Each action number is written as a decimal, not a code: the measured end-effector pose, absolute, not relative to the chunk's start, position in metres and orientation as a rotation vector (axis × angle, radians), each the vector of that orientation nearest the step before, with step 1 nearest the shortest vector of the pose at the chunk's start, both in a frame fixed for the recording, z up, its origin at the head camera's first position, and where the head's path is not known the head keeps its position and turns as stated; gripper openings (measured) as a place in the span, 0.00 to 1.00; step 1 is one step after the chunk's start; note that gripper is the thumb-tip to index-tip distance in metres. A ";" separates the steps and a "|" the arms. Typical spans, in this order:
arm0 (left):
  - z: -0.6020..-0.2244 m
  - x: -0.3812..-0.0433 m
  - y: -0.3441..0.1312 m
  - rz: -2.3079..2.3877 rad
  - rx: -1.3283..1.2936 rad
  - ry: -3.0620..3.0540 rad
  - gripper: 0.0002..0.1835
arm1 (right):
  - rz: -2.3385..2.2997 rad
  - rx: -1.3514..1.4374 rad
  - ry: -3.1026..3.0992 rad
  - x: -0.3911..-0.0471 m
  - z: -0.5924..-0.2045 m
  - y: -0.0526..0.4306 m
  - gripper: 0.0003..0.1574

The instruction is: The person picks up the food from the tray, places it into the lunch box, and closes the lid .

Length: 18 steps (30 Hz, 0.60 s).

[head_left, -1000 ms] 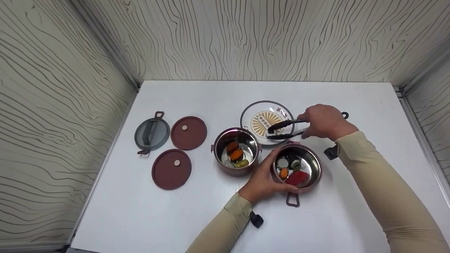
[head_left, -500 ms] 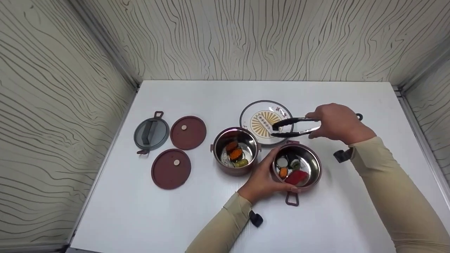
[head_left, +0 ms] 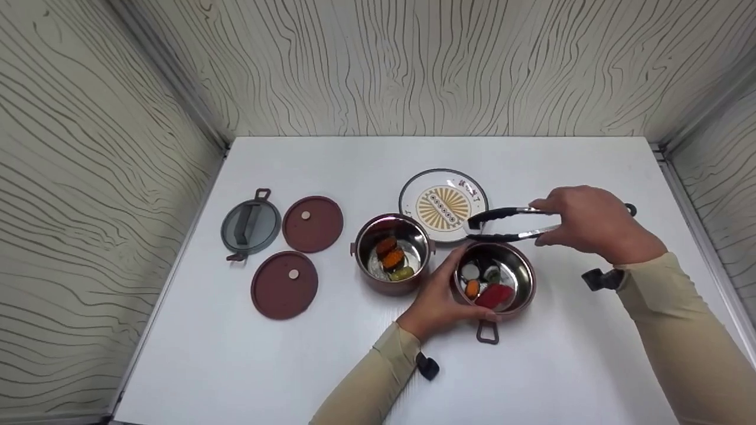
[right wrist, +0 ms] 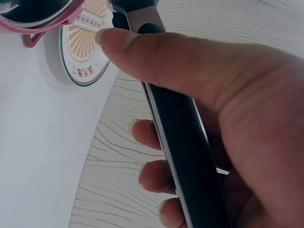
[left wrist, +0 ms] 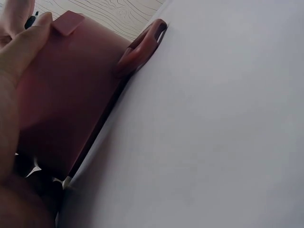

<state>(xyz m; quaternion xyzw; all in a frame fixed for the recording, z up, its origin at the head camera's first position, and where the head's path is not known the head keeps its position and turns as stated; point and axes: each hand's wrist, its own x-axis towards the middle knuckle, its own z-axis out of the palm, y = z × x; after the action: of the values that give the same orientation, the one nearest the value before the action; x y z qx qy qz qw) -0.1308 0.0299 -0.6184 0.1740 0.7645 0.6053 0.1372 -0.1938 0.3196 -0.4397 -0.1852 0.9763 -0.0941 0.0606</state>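
Observation:
My left hand (head_left: 438, 304) holds the right-hand maroon pot (head_left: 527, 295) by its side, thumb along the near rim. Inside that pot lie a red slice (head_left: 495, 296), an orange piece (head_left: 472, 288) and two white-and-green pieces. The left wrist view shows the pot's outer wall (left wrist: 71, 76) and a handle (left wrist: 142, 47). In my right hand (head_left: 599, 221) are black-tipped tongs (head_left: 508, 213), gripped by the handles. Their tips stand apart with nothing between them, over the near right edge of a round white plate (head_left: 420, 188) with a yellow sunburst print.
Left of the held pot, a second maroon pot (head_left: 387, 287) contains orange-topped pieces and a green-yellow one. Two maroon lids (head_left: 323, 233) and a grey glass lid (head_left: 266, 230) with a handle lie at the left. Patterned walls (head_left: 378, 65) border the white table (head_left: 331, 366).
My right hand has moved right and slightly nearer with the tongs, whose tips have spread and shifted from the plate's middle to its edge. My left hand keeps its grip on the pot.

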 end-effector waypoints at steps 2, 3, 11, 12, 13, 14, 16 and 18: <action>-0.619 -0.131 0.029 1.747 0.501 2.218 0.76 | -0.302 -0.531 2.952 -0.186 -0.439 0.325 0.42; -0.619 -0.131 0.029 1.746 0.500 2.220 0.76 | -0.306 -0.523 2.953 -0.182 -0.440 0.328 0.42; -0.619 -0.130 0.028 1.738 0.500 2.229 0.77 | -0.286 -0.509 2.976 -0.159 -0.442 0.339 0.43; -0.619 -0.130 0.029 1.738 0.504 2.228 0.76 | -0.278 -0.502 2.976 -0.156 -0.441 0.340 0.43; -0.620 -0.130 0.029 1.737 0.503 2.227 0.77 | -0.265 -0.498 2.977 -0.153 -0.441 0.341 0.43; -0.619 -0.129 0.029 1.737 0.500 2.225 0.77 | -0.253 -0.492 2.979 -0.149 -0.440 0.342 0.44; -0.619 -0.129 0.029 1.738 0.494 2.221 0.78 | -0.228 -0.484 2.979 -0.142 -0.438 0.343 0.44; -0.619 -0.130 0.029 1.750 0.496 2.219 0.78 | -0.207 -0.490 2.984 -0.136 -0.436 0.344 0.44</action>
<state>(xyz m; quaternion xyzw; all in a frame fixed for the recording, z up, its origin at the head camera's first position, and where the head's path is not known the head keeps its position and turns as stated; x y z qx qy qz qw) -0.1298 0.0289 -0.6192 0.1713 0.7662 0.6043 0.1360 -0.1361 0.3437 -0.4361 -0.1615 0.9830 -0.0682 0.0551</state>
